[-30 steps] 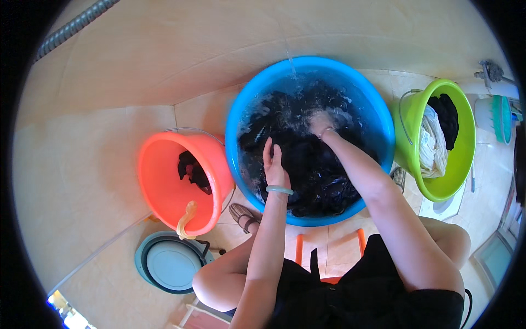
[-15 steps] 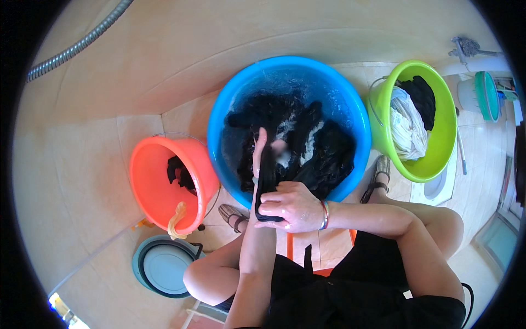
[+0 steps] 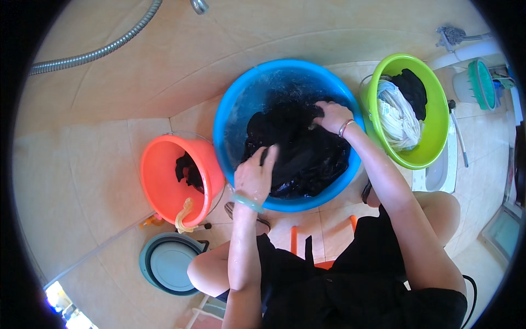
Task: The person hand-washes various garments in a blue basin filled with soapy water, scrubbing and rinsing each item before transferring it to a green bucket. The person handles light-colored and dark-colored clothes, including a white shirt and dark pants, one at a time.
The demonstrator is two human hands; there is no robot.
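A wet black garment (image 3: pixel 298 151) lies bunched and partly spread in water inside a large blue basin (image 3: pixel 286 205). At the basin's near left, my left hand (image 3: pixel 254 176) is closed on the garment's edge, its thumb slightly blurred; a pale green bangle circles that wrist. My right hand (image 3: pixel 333 116) grips the garment at the far right, fingers curled into the cloth and partly hidden by it. Whether the dark mass is one piece or more, I cannot tell.
Left of the basin is a coral bucket (image 3: pixel 156 172) with dark cloth inside and a beige strip over its rim. A lime-green bucket (image 3: pixel 437 129) at right holds white and black cloth. A grey-blue folding basin (image 3: pixel 172 267) sits lower left. A metal hose (image 3: pixel 118 43) hangs upper left.
My hands have moved apart: the right one went from the near rim to the far right of the basin. The black cloth bunched along my left forearm is now spread in the basin.
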